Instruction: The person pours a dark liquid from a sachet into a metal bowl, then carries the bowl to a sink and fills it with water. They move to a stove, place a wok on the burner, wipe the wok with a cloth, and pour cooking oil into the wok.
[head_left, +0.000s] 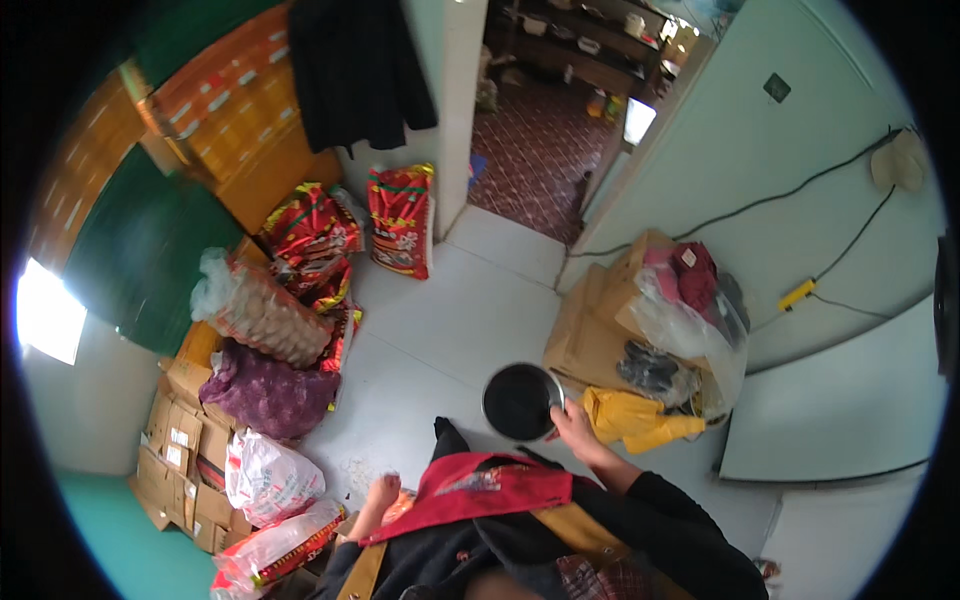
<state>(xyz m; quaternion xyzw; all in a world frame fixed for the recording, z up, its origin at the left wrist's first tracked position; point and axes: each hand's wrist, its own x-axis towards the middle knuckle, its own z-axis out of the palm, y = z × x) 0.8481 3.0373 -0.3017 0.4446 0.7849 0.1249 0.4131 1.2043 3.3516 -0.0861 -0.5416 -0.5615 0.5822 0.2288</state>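
My right hand (574, 429) grips the side of a round metal-rimmed pot or large mug (519, 403). Its inside looks dark, and I cannot tell whether that is liquid or the vessel's own colour. It is held in front of me above the pale tiled floor (420, 322). My left hand (384, 491) hangs low by my left side, fingers curled, with nothing seen in it. Beside that hand, an orange item (399, 507) shows, partly hidden by the red apron (499, 484) I wear.
Red printed sacks (401, 225), a net bag of round produce (277, 315), a purple mesh sack (270, 390) and flattened cardboard (176, 450) line the left. At right stand cardboard boxes (581, 330), a yellow cloth (637, 420) and a white appliance (832, 405). Ahead is a doorway with reddish flooring (540, 157).
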